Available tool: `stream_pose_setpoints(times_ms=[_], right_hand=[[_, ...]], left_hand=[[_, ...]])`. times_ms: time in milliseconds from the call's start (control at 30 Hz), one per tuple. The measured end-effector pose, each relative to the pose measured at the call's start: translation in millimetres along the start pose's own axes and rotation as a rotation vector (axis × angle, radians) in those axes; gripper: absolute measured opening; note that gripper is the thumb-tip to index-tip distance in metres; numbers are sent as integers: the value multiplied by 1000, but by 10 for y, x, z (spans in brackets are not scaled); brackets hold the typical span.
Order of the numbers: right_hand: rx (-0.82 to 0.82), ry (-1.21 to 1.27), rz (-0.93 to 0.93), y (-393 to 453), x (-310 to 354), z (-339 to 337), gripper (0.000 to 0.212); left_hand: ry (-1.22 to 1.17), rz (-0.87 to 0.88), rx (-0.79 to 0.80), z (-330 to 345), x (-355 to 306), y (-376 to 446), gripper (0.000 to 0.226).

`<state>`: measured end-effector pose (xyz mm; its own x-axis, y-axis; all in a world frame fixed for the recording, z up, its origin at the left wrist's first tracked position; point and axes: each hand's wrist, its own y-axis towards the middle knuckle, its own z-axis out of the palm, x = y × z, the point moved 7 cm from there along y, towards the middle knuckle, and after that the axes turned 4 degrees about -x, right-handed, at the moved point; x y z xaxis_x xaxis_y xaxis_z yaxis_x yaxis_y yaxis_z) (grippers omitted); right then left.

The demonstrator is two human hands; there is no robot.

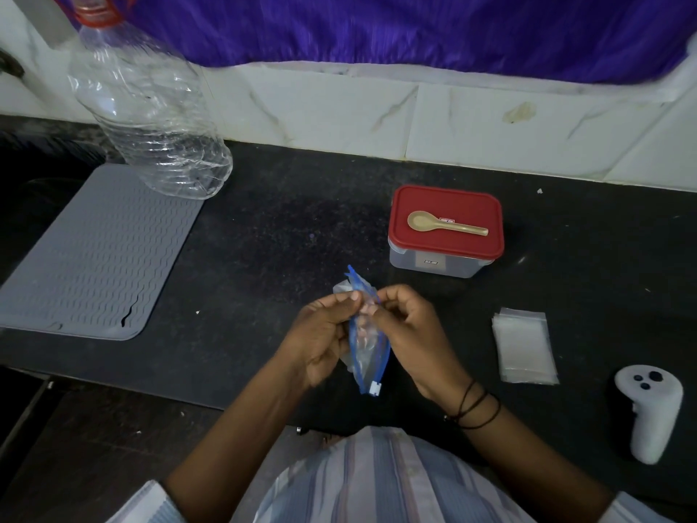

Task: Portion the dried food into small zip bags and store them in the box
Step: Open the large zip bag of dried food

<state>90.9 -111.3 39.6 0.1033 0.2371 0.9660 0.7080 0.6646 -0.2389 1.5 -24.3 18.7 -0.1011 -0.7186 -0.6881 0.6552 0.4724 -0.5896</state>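
Head view. Hands meet above the dark counter [286, 235], in front of the box [445, 254]. Left hand [320, 341] and right hand [411, 330] both pinch a clear zip bag [367, 356] with a blue zip strip; fingers of each hand are curled and clamped on the bag's upper part, thumbs near each other. The bag hangs lengthwise between the palms, its white slider tab [375, 389] at the lower end, nearest the person. What the bag contains cannot be told.

Box: clear walls, red lid [471, 243] closed on top, standing behind the hands and slightly to their right. A tan spoon [445, 223] lies flat on the lid, bowl to the left, handle to the right.

Right of the hands, in front of the box, a stack of small clear bags [524, 345] lies flat on the counter. Farther right of the box and nearer the counter's front edge lies a white controller [650, 413], well apart from the stack.

Left of the box, well apart, a grey ribbed mat [94, 258] lies on the counter. A clear plastic bottle [151, 115] with a red neck ring stands tilted on the mat's rear corner. Behind the box runs a white tiled wall [490, 130], with purple cloth [377, 28] above it. Dark bands [477, 407] circle the right wrist; a striped shirt [377, 481] fills the lower edge.
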Motion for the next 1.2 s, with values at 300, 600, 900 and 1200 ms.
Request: stream_pose_setpoints(times_ms=[300, 600, 900, 1200], right_hand=[[-155, 772, 563, 102, -398, -134, 20], [-108, 599, 469, 164, -421, -60, 16], [-133, -178, 88, 152, -349, -118, 12], [-360, 412, 428, 173, -560, -52, 16]], left_hand=[[-274, -106, -73, -168, -24, 40, 29], [-402, -157, 68, -83, 35, -7, 22], [395, 302, -160, -257, -114, 14, 45], [1451, 955, -430, -69, -229, -91, 11]])
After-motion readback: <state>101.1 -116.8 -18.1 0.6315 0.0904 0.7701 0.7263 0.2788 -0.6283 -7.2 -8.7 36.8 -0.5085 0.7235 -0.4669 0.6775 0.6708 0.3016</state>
